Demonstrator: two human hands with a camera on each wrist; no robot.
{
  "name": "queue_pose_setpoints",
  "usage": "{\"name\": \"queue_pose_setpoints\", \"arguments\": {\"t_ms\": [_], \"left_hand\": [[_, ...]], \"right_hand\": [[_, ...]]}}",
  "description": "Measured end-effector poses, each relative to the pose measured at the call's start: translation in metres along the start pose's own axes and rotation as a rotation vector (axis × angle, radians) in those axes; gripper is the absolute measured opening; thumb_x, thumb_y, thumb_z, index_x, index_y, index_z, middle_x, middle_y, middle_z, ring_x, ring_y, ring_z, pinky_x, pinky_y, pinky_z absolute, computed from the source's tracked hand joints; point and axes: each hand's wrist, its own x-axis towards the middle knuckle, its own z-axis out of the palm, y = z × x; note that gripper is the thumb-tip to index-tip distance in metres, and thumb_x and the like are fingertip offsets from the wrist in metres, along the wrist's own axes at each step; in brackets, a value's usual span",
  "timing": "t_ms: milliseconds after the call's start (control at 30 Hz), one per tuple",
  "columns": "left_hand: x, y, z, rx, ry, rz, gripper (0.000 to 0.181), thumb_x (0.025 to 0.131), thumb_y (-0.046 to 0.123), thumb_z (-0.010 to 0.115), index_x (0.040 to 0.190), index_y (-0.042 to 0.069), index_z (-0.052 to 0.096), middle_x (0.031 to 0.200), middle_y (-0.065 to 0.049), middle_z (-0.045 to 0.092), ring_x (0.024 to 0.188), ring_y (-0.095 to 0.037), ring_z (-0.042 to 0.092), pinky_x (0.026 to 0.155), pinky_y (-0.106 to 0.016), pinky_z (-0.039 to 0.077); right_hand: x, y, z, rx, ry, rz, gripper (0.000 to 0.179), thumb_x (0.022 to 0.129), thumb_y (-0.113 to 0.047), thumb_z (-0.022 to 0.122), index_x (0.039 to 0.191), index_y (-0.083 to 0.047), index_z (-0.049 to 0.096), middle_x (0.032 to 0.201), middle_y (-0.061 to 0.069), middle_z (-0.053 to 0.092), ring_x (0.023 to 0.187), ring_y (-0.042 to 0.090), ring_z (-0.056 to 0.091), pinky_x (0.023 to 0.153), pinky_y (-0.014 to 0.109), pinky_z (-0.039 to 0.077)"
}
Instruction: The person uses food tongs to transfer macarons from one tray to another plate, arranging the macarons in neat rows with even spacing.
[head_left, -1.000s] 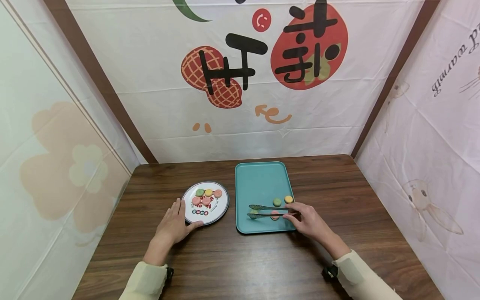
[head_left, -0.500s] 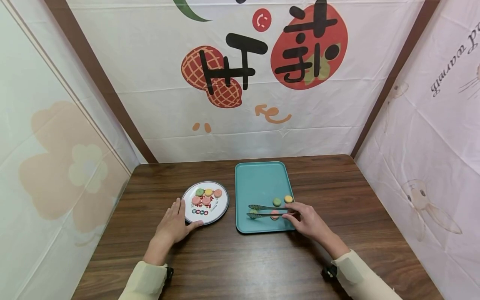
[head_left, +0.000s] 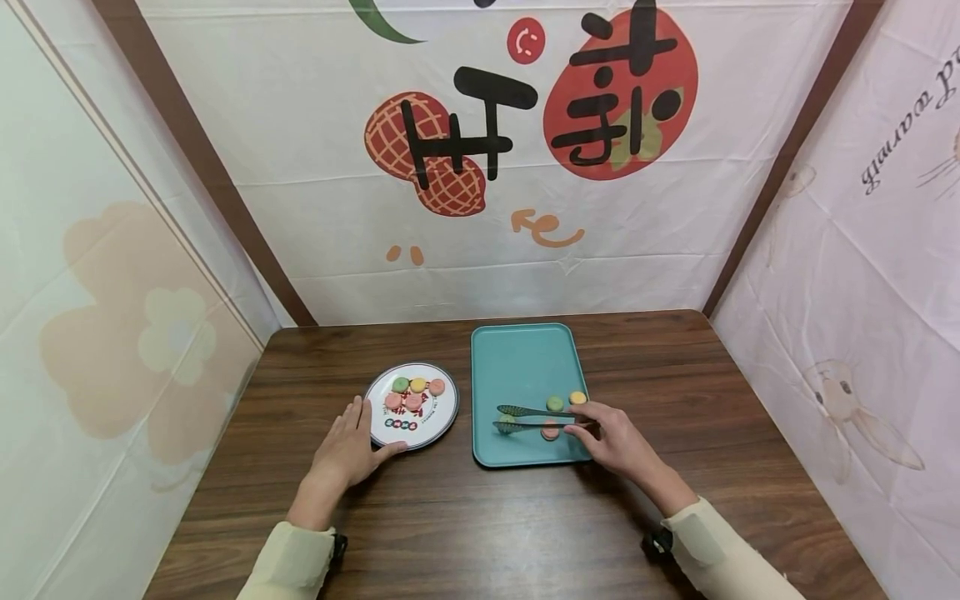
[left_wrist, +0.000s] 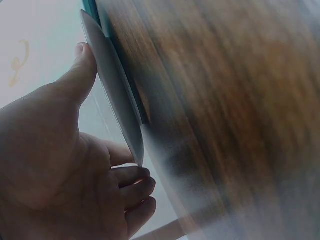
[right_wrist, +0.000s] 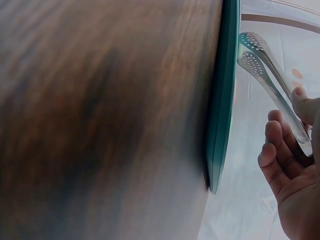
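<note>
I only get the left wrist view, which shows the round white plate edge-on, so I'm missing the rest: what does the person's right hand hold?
Observer: The right hand holds silvery metal tongs with perforated tips.
Operator: Where are they, relative to the teal rectangular tray?
Observer: Their perforated ends are over it, in the half nearer the person.
Operator: And what lies on the plate?
Observer: Five small round macarons: three pink, one green, one yellow.
</note>
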Motion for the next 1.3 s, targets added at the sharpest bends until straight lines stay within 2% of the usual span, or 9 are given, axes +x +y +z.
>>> {"name": "queue_pose_setpoints", "arguments": {"t_ms": [700, 900, 1100, 1300], "left_hand": [[-0.002, 0.003, -0.001, -0.011, 0.0, -0.008, 0.118, 0.099, 0.067, 0.066, 0.163, -0.018, 0.015, 0.17, -0.041, 0.013, 0.16, -0.053, 0.018, 0.132, -0.062, 0.019], [-0.002, 0.003, -0.001, -0.008, 0.002, -0.011, 0.118, 0.099, 0.067, 0.065, 0.163, -0.018, 0.015, 0.17, -0.04, 0.013, 0.16, -0.053, 0.018, 0.132, -0.062, 0.019], [-0.002, 0.003, -0.001, -0.007, 0.006, -0.007, 0.118, 0.099, 0.067, 0.066, 0.163, -0.019, 0.016, 0.17, -0.041, 0.013, 0.16, -0.053, 0.018, 0.132, -0.062, 0.019], [-0.002, 0.002, 0.0, -0.006, 0.013, -0.004, 0.118, 0.099, 0.067, 0.066, 0.162, -0.019, 0.017, 0.17, -0.041, 0.014, 0.16, -0.053, 0.018, 0.132, -0.062, 0.019]], "right_hand": [[0.012, 0.002, 0.006, -0.029, 0.055, -0.047, 0.03, 0.093, -0.004, 0.084, 0.12, 0.005, 0.075, 0.094, 0.001, 0.073, 0.074, 0.002, 0.062, 0.061, 0.023, 0.057], [0.017, 0.002, 0.008, -0.016, 0.044, -0.019, 0.029, 0.095, -0.006, 0.082, 0.122, 0.003, 0.075, 0.095, -0.002, 0.072, 0.074, 0.001, 0.06, 0.061, 0.023, 0.057], [0.022, -0.001, 0.011, -0.01, 0.051, -0.003, 0.03, 0.096, -0.007, 0.082, 0.123, 0.004, 0.075, 0.097, 0.001, 0.073, 0.073, 0.002, 0.06, 0.06, 0.03, 0.059], [0.027, -0.004, 0.014, 0.005, 0.047, -0.005, 0.029, 0.098, -0.008, 0.08, 0.124, 0.002, 0.075, 0.1, 0.002, 0.075, 0.076, 0.005, 0.065, 0.064, 0.027, 0.06]]}}
